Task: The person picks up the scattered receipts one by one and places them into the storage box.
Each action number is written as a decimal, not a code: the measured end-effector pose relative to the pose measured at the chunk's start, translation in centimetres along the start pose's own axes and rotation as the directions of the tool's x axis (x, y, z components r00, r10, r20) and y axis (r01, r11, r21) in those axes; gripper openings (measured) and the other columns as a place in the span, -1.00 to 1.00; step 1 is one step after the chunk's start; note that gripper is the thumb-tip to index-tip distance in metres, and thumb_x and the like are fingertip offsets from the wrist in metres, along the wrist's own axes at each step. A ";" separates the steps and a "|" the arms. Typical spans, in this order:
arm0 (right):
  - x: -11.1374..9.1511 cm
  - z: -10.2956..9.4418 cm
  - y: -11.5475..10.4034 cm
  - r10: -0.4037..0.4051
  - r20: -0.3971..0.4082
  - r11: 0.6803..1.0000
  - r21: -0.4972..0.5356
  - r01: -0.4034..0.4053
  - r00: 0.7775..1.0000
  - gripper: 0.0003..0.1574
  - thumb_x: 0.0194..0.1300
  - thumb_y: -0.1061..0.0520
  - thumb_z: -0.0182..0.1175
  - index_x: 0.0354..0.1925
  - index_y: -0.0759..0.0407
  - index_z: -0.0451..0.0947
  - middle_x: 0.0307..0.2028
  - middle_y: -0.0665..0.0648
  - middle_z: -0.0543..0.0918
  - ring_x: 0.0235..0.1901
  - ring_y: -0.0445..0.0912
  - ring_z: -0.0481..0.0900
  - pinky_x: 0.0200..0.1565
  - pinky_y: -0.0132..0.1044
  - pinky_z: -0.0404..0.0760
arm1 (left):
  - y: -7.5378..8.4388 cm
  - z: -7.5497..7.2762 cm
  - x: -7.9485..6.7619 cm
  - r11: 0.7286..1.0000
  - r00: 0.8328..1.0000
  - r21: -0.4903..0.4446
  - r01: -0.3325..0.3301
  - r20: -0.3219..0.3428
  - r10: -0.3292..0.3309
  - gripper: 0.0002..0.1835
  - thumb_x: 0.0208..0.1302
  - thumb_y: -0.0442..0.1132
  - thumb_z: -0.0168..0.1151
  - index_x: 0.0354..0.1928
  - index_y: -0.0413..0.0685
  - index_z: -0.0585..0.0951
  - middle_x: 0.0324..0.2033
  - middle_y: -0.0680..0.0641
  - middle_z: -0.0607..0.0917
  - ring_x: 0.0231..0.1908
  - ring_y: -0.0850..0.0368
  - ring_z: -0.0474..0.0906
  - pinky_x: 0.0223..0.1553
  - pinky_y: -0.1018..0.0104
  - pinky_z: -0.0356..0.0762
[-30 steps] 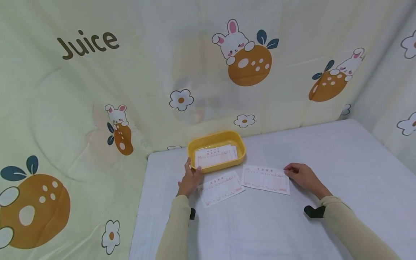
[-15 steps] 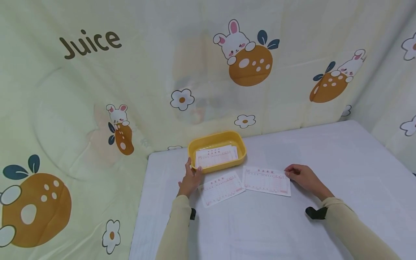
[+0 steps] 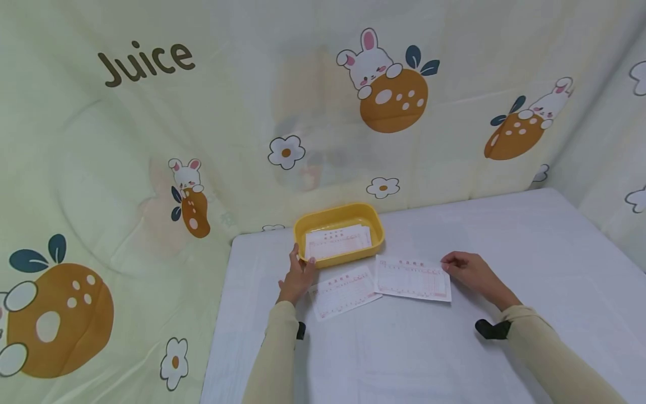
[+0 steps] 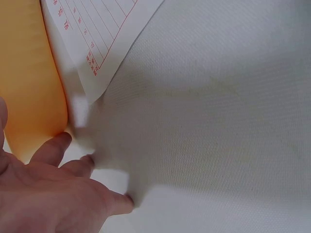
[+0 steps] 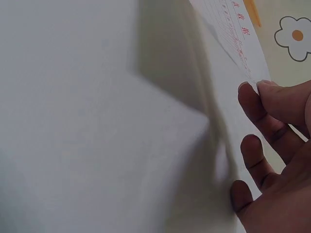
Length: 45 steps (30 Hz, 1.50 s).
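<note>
A yellow plastic tray (image 3: 341, 260) holds several white slips printed in red (image 3: 337, 243). My left hand (image 3: 296, 282) grips its near left corner; in the left wrist view a fingertip (image 4: 62, 138) rests against the tray wall (image 4: 36, 82). My right hand (image 3: 471, 275) pinches the upper right corner of a red-printed paper slip (image 3: 413, 279) between thumb and index finger, while its other fingers (image 5: 251, 148) curl loosely. A second printed slip (image 3: 344, 293) lies on the table just before the tray, its right corner meeting the pinched slip's left end.
A white cloth covers the table (image 3: 393, 353). Behind it hangs a cream curtain (image 3: 242, 112) with rabbits, oranges and flowers, close to the tray's back. Black bands (image 3: 492, 329) show at both wrists.
The head view has shifted slightly. The pinched slip has moved up very little; both hands keep their holds and the tray stays in place.
</note>
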State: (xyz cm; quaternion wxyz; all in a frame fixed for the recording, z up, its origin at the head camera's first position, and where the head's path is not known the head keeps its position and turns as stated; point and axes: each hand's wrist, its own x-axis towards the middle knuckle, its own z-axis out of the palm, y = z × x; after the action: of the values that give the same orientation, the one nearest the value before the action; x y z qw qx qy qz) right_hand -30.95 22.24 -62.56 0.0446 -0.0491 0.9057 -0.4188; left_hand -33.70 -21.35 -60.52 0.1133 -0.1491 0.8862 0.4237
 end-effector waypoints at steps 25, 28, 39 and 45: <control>7.9 0.8 -8.9 -0.102 0.046 0.993 0.065 0.099 0.994 -0.72 0.60 0.20 0.22 0.12 0.37 0.65 -0.04 0.28 0.71 -0.01 0.14 0.54 -0.02 -0.10 0.56 | -0.3 -0.9 0.1 1.000 1.000 -0.017 -0.007 0.015 0.007 -0.15 0.65 0.23 0.01 0.75 0.30 -0.14 0.63 -0.08 0.27 0.58 -0.33 0.18 0.53 -0.43 -0.50; 9.0 1.2 -10.0 -0.116 0.039 0.992 0.061 0.114 0.992 -0.73 0.60 0.22 0.22 0.11 0.37 0.66 -0.04 0.29 0.71 -0.02 0.15 0.54 -0.02 -0.11 0.55 | -0.3 -0.9 0.2 1.000 1.000 -0.007 -0.016 0.019 0.016 -0.16 0.66 0.24 -0.02 0.75 0.31 -0.15 0.63 -0.07 0.26 0.58 -0.32 0.18 0.53 -0.43 -0.48; 12.8 1.7 -14.9 -0.160 0.064 0.984 0.084 0.154 0.985 -0.76 0.62 0.25 0.16 0.09 0.38 0.65 -0.01 0.33 0.68 0.00 0.16 0.54 0.03 -0.02 0.55 | 0.1 -1.2 0.0 0.999 0.999 -0.003 -0.034 0.019 0.034 -0.17 0.67 0.19 0.00 0.75 0.25 -0.12 0.62 -0.10 0.28 0.57 -0.31 0.20 0.51 -0.48 -0.46; 14.6 2.2 -17.0 -0.173 0.061 0.983 0.072 0.169 0.983 -0.78 0.62 0.29 0.15 0.06 0.42 0.62 0.01 0.37 0.65 0.03 0.21 0.55 0.17 0.08 0.58 | 0.0 -1.0 0.2 0.999 0.999 -0.006 -0.044 0.029 0.044 -0.17 0.67 0.19 0.00 0.75 0.24 -0.12 0.63 -0.09 0.25 0.58 -0.28 0.19 0.51 -0.50 -0.46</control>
State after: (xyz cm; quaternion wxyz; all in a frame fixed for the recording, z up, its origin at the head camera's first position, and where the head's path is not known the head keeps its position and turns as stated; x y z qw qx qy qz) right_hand -44.29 7.78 -51.55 0.0403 -0.1392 0.8816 -0.4493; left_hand -34.00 -22.14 -59.96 0.1165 -0.1235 0.8865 0.4305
